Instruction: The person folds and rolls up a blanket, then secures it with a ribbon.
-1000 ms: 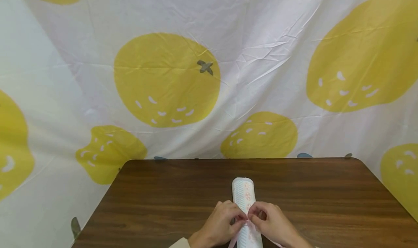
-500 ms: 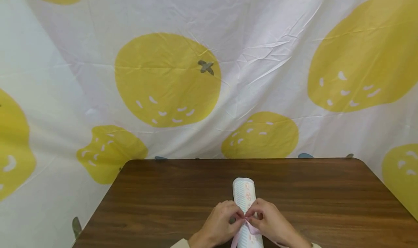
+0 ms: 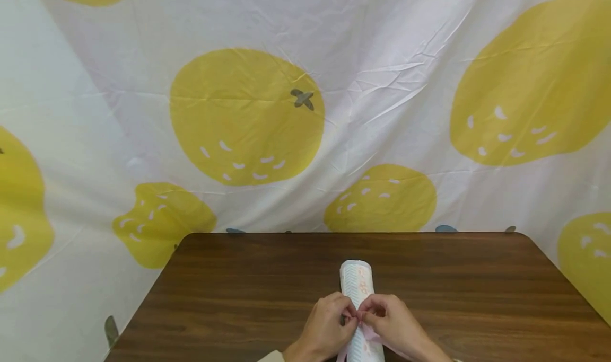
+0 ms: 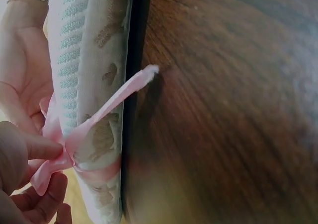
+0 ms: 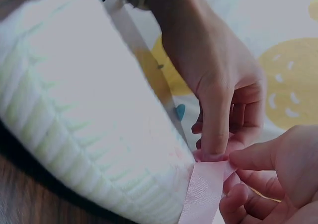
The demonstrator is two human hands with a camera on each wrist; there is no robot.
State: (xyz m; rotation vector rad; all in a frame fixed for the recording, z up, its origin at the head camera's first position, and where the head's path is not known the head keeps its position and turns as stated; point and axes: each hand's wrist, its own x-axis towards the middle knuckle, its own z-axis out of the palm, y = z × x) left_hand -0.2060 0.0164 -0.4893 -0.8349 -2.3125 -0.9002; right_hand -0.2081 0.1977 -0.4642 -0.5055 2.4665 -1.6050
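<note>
A rolled-up white cloth (image 3: 356,280) with a pale blue-green zigzag band and orange motifs lies lengthwise on the table. Pink satin ribbon (image 4: 102,174) circles it, and one loose tail sticks out over the wood in the left wrist view. My left hand (image 3: 328,319) pinches the ribbon between thumb and fingers on top of the roll. Opposite it, my right hand (image 3: 396,324) pinches another part of the ribbon (image 5: 202,191), the fingertips of both hands almost touching. Fingers partly hide the knot, so its exact form cannot be made out.
The dark brown wooden table (image 3: 248,282) extends to both sides of the roll and behind it. A white curtain (image 3: 267,208) printed with large yellow fruit hangs behind the table and along its sides.
My left hand has shifted slightly to the right in the head view, and the fingertips of both hands have come closer together. Both still pinch the ribbon; the roll stays in place.
</note>
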